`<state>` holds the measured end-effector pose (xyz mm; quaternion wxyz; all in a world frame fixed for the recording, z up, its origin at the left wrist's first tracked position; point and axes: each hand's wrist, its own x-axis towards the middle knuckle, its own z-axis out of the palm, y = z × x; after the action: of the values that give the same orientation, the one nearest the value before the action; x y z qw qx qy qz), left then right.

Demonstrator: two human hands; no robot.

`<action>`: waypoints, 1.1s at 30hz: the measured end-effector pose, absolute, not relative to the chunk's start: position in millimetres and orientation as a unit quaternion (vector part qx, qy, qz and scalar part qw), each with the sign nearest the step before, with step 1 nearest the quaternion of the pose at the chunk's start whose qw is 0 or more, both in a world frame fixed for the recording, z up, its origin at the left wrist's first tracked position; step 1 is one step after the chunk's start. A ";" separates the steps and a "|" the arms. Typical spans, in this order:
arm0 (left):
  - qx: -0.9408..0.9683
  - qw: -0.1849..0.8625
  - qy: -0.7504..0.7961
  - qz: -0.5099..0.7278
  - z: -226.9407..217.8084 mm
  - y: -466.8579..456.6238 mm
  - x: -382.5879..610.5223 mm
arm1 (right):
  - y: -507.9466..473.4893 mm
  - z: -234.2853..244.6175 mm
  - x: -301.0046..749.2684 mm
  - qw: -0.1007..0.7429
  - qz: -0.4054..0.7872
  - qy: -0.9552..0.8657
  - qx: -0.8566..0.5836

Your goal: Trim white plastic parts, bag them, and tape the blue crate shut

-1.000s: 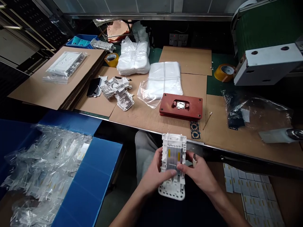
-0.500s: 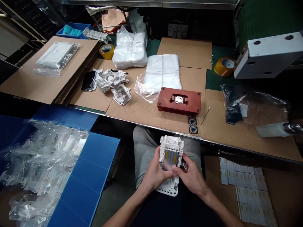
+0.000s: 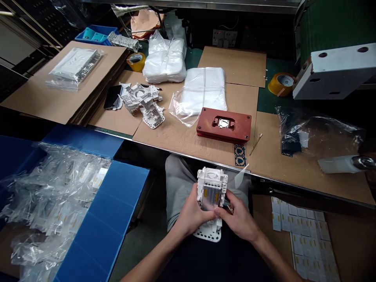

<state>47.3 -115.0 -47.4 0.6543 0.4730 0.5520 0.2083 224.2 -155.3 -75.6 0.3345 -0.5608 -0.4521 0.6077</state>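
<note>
I hold a white plastic frame part (image 3: 212, 187) upright over my lap, below the table edge. It has yellow strips and a clear film across its middle. My left hand (image 3: 190, 213) grips its left side with the thumb on the front. My right hand (image 3: 237, 219) is closed on its right side, thumb and forefinger pinched at the film's lower edge. A thin clear strip (image 3: 241, 178) sticks up beside the part, just above my right hand. A red-brown fixture block (image 3: 224, 125) with a metal insert lies on the cardboard-covered table (image 3: 188, 141) ahead.
A blue bin (image 3: 100, 231) full of clear bags stands at my left. White sticker sheets (image 3: 305, 235) lie at lower right. On the table are loose white parts (image 3: 145, 103), a phone (image 3: 112, 97), stacks of plastic bags (image 3: 205, 92), two tape rolls (image 3: 283, 84) and a white machine arm (image 3: 335, 70).
Both hands lowered the white part from the table edge toward my lap, then held it nearly still. A clear strip now shows above my right hand.
</note>
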 end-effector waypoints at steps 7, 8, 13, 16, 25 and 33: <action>0.478 0.659 0.545 0.199 -63.3 -112.2 43.4 | -153.9 -72.9 214.0 0.312 0.552 -0.485 -0.602; 0.478 0.656 0.550 0.195 -64.3 -111.5 43.0 | -153.0 -73.6 213.6 0.312 0.550 -0.485 -0.604; 0.466 0.657 0.553 0.212 -58.7 -109.8 43.4 | -146.7 -80.1 219.2 0.332 0.597 -0.474 -0.556; 0.464 0.651 0.560 0.215 -51.5 -111.3 43.8 | -145.3 -83.7 224.3 0.337 0.621 -0.470 -0.528; 0.455 0.683 0.534 0.204 -70.1 -121.3 39.7 | -155.1 -84.2 223.2 0.302 0.592 -0.497 -0.559; 0.431 0.700 0.535 0.196 -82.3 -121.7 40.6 | -154.8 -90.4 220.6 0.317 0.603 -0.472 -0.560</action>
<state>40.6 -121.7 -82.3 0.7002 0.4309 0.5346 0.1957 220.6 -154.8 -90.4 0.3165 -0.5597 -0.4717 0.6034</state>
